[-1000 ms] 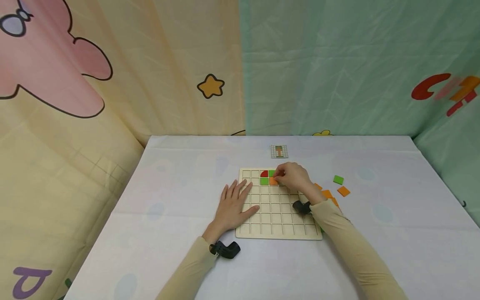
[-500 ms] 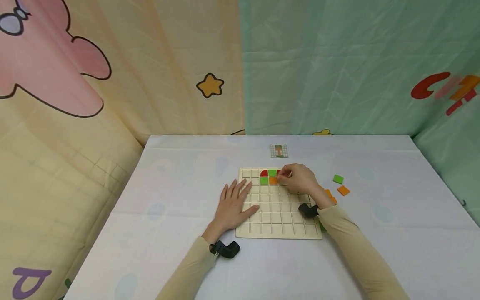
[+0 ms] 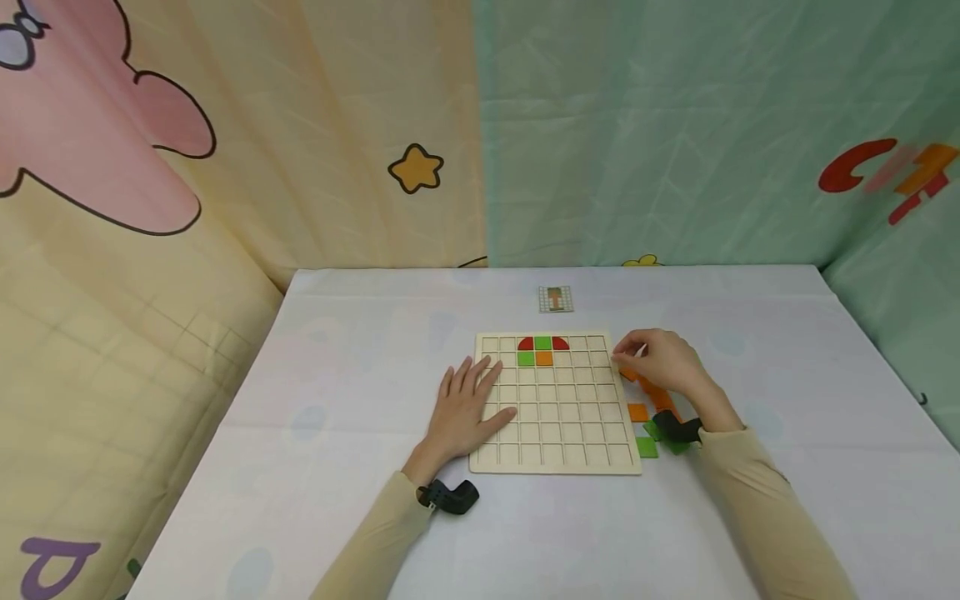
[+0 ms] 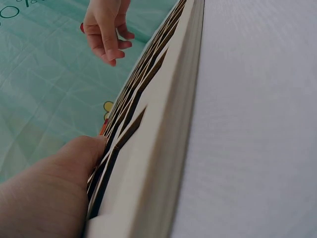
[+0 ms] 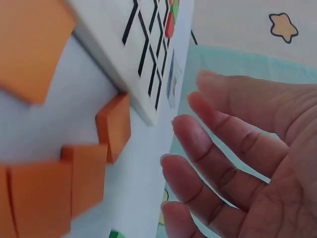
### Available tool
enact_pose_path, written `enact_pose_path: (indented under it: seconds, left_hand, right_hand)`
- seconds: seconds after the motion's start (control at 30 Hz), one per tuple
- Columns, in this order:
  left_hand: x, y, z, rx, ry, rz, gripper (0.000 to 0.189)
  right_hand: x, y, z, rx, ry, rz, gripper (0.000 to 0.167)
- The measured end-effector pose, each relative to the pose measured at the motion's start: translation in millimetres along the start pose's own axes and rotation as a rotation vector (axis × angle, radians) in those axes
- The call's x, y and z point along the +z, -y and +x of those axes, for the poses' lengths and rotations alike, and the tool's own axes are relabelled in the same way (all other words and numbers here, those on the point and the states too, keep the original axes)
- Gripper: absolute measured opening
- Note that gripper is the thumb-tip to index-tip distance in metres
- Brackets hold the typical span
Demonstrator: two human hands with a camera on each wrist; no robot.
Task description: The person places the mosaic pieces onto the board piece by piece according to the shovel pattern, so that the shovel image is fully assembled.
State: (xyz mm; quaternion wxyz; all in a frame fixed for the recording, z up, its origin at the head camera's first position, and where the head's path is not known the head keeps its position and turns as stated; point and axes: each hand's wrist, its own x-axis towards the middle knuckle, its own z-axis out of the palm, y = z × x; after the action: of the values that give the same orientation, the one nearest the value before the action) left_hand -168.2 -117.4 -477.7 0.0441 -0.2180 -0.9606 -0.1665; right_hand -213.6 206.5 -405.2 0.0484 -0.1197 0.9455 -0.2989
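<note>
My left hand (image 3: 461, 412) rests with spread fingers on the left side of a pale gridded board (image 3: 558, 454). Beyond the board's upper right corner hovers my right hand (image 3: 663, 358), fingers loosely bent; the right wrist view shows nothing between thumb and fingertips. In the top row of the board a green square tile (image 3: 542, 342) lies between two red rounded tiles, the left one (image 3: 526, 343) and the right one (image 3: 560, 343). Below them sit another green square tile (image 3: 526, 358) and an orange square tile (image 3: 543, 358).
Loose orange tiles (image 3: 638, 412) and green tiles (image 3: 647, 447) lie along the board's right edge, partly hidden under my right arm. A small patterned card (image 3: 555, 299) lies behind the board. Printed curtains (image 3: 645, 150) hang at the table's far side.
My right hand has drawn away from the board's top row to the right, uncovering the right red tile. The left hand stays in place.
</note>
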Motion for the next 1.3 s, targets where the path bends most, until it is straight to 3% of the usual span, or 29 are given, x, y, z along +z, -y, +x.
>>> enact_pose_path:
  seconds: [0.27, 0.6, 0.77, 1.3]
  left_hand:
    - [0.6, 0.9, 0.5, 0.014, -0.028, -0.002, 0.074]
    - [-0.1, 1.5, 1.1, 0.004, -0.015, 0.017, 0.075]
    - [-1.0, 1.3, 1.0, 0.001, -0.011, 0.012, 0.075]
    - [-2.2, -2.0, 0.4, 0.001, 0.000, -0.005, 0.075]
  right_hand:
    - [-11, -13, -15.7, 0.037, 0.125, -0.050, 0.012]
    - [-13, -19, -40.7, -0.064, 0.320, 0.012, 0.020]
    - [-13, -21, -48.6, -0.115, 0.321, 0.007, 0.025]
    - [-14, -33, -54.2, -0.088, 0.294, -0.018, 0.022]
